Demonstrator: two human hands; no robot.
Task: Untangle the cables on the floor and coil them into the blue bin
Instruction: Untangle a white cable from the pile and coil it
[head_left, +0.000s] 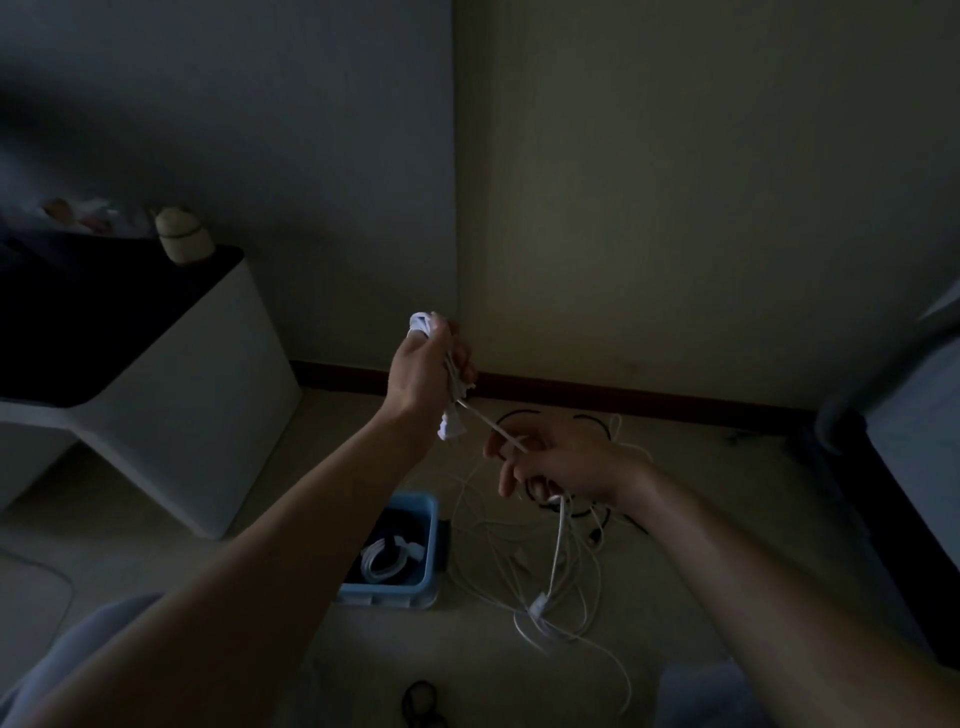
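Curled tight around a half-wound bundle of white cable (418, 323), the left hand (421, 371) was raised in front of the wall corner, with loops showing above and below the fist. A taut strand ran from it down to the right hand (566, 460), whose thumb and fingers pinched the same cable. Below that hand the cable dropped to the tangle (498, 561) on the floor, where white strands crossed a black cable (522, 414). The blue bin (387, 596) stood on the floor just left of the tangle, with a finished white coil (387, 564) and something dark already inside.

Most of the work looked unfinished. Drawing in more slack was likely to tighten any crossing in the tangle into a knot. The small white block (539, 605) on the hanging strand seemed a probable snag point, and could drag the black cable up with it. If the left fist eased, the springy loops would probably fall apart. The room was dim, so crossings were hard to read.
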